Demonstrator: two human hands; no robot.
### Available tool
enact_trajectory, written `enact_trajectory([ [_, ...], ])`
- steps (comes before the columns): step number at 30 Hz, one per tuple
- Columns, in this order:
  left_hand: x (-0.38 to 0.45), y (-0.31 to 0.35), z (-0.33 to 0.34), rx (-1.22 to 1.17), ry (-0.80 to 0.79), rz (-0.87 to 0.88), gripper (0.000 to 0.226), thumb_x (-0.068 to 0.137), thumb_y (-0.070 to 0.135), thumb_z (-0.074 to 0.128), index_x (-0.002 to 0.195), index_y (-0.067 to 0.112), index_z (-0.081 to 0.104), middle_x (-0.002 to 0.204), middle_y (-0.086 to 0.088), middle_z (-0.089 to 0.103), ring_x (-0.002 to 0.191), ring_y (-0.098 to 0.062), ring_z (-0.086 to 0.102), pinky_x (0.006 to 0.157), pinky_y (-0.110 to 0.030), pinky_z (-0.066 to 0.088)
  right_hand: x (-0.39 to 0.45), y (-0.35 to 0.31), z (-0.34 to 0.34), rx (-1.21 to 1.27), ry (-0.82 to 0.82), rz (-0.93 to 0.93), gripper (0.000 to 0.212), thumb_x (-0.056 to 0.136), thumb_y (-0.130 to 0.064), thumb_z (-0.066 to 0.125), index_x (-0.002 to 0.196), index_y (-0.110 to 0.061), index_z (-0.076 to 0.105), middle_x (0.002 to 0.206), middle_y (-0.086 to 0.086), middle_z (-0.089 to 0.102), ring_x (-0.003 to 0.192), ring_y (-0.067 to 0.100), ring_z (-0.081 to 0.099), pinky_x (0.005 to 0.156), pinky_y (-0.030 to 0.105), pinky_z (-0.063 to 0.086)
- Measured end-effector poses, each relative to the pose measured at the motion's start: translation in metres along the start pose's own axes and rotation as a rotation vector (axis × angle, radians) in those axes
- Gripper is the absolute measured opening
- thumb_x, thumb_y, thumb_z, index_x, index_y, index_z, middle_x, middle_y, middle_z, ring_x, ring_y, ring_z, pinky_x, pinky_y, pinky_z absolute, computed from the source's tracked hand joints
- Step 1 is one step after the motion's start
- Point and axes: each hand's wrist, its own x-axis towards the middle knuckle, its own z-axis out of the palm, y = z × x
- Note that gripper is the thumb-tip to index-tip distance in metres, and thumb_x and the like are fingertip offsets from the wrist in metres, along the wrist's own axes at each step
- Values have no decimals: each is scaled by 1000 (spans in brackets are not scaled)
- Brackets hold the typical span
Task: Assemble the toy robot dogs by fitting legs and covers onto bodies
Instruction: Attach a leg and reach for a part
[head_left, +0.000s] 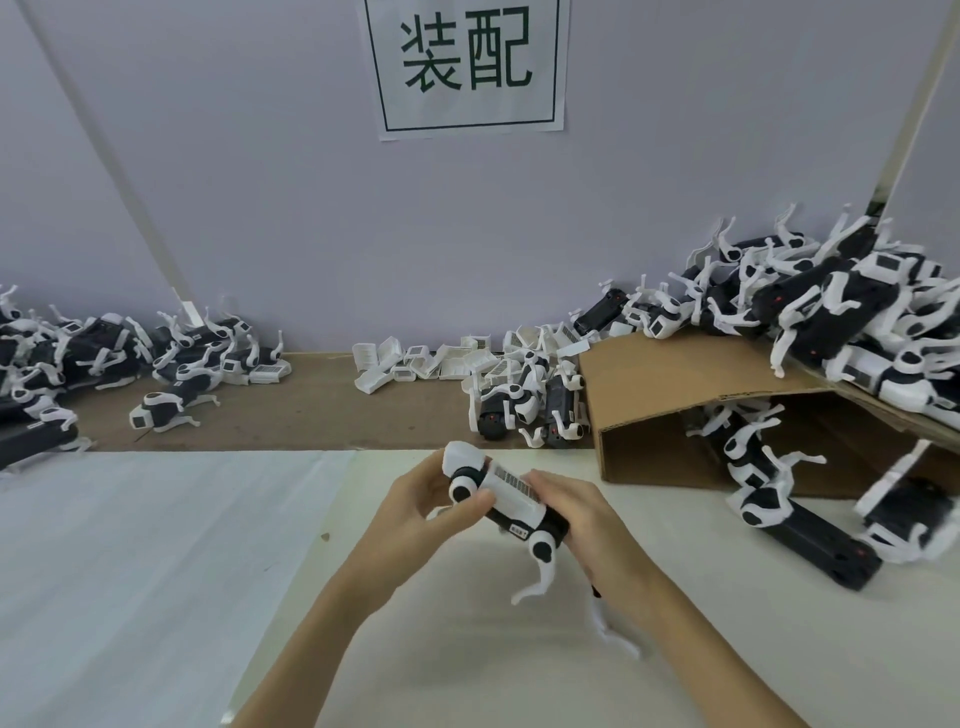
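Note:
I hold one black-and-white toy robot dog (511, 496) above the white table, in the middle of the view. My left hand (421, 501) grips its front end, thumb beside the round shoulder joint. My right hand (576, 512) grips its rear end, fingers lying over the white slatted top cover. A white leg (535, 577) hangs down from the near side of the body. Another white leg shows blurred below my right wrist. A heap of loose white covers (447, 358) lies at the back by the wall.
A tipped cardboard box (670, 410) at the right spills toy dogs, with a big pile (852, 317) on top. More dogs lie at the back left (109, 358) and beside the box (524, 405). A brown board (311, 410) runs along the wall under a paper sign (467, 62).

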Motion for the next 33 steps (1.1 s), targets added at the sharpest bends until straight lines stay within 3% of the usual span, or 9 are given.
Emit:
enact_trajectory([
  [3, 2, 0, 14, -14, 164, -22, 40, 76, 56, 82, 107, 32, 74, 109, 6, 79, 106, -13, 74, 91, -28, 54, -2, 8, 8, -398, 98, -169, 36, 97, -54, 62, 119, -26, 66, 117, -15, 63, 107, 3, 61, 91, 20, 46],
  [4, 3, -2, 18, -34, 205, -49, 41, 74, 58, 83, 104, 31, 74, 106, 5, 79, 103, -13, 75, 90, -31, 55, -4, 10, 11, -589, 120, -217, 42, 96, -50, 67, 133, -31, 59, 130, -19, 58, 118, 0, 56, 97, 17, 46],
  [7, 4, 0, 28, 29, 348, -86, 51, 66, 67, 84, 99, 30, 72, 94, 10, 77, 90, -9, 73, 80, -26, 56, -3, 14, 16, -849, 252, -357, 56, 96, -36, 73, 147, -23, 53, 142, -11, 57, 125, 10, 54, 105, 28, 48],
  [11, 4, 2, 36, 160, 489, -44, 52, 63, 76, 77, 92, 33, 69, 85, 21, 73, 81, 0, 69, 66, -11, 48, 0, 9, 18, -880, 296, -414, 44, 93, -26, 77, 135, -28, 65, 125, -15, 70, 110, 19, 60, 94, 34, 54],
  [14, 2, 2, 36, 81, 414, -42, 53, 71, 78, 70, 91, 28, 70, 81, 12, 73, 73, -3, 67, 64, -13, 47, 1, 10, 12, -850, 256, -351, 41, 93, -30, 76, 131, -41, 65, 119, -27, 68, 111, 11, 54, 93, 26, 49],
  [19, 0, 5, 33, 147, 316, 87, 29, 93, 64, 62, 96, 37, 71, 88, 8, 75, 80, -12, 73, 68, -15, 48, 3, 19, 4, -417, 105, -259, 43, 97, -18, 72, 132, -41, 61, 116, -25, 70, 114, -3, 64, 95, 14, 50],
  [27, 0, 3, 28, -65, 222, 10, 43, 110, 48, 48, 103, 11, 68, 89, -11, 68, 79, -19, 67, 76, -29, 53, 8, 32, 6, -528, 111, -250, 40, 101, -25, 66, 131, -48, 54, 119, -25, 62, 116, -2, 57, 94, 12, 46],
  [30, 3, 0, 24, -47, 177, -50, 43, 100, 61, 60, 111, 20, 69, 99, -6, 72, 87, -21, 71, 77, -31, 56, 8, 33, 7, -692, 186, -326, 45, 97, -38, 69, 138, -45, 53, 115, -21, 54, 115, 2, 51, 93, 15, 46],
  [33, 7, -5, 20, -47, 242, -73, 41, 91, 57, 77, 109, 19, 72, 97, -4, 77, 82, -23, 75, 74, -33, 60, 8, 31, 8, -679, 128, -254, 56, 95, -51, 68, 146, -48, 47, 121, -22, 49, 118, -7, 47, 92, 3, 40],
])
